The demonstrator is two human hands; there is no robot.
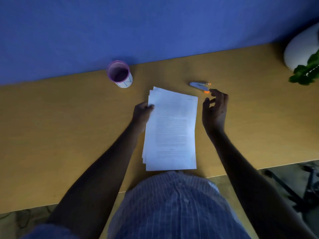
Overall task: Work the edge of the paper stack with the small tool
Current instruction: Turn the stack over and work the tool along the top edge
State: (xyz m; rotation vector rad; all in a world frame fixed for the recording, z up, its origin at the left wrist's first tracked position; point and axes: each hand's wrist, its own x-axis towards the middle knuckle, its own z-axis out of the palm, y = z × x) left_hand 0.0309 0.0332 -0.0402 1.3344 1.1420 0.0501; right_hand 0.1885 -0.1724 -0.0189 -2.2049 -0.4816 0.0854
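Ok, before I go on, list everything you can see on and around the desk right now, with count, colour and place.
paper stack: one, white printed sheets, slightly fanned, desk centre near the front edge
small tool: one, pale body with orange tips, on the desk beyond the stack's far right corner
cup: one, white with purple rim and inside, far left of the stack by the wall
desk: one, yellowish wood
wall: blue, behind the desk
pot: one, white, far right desk corner, partly out of frame
plant: green leaves, in front of the pot
left hand: grip on the stack's left edge
right hand: open, fingers next to the tool's orange end, contact unclear
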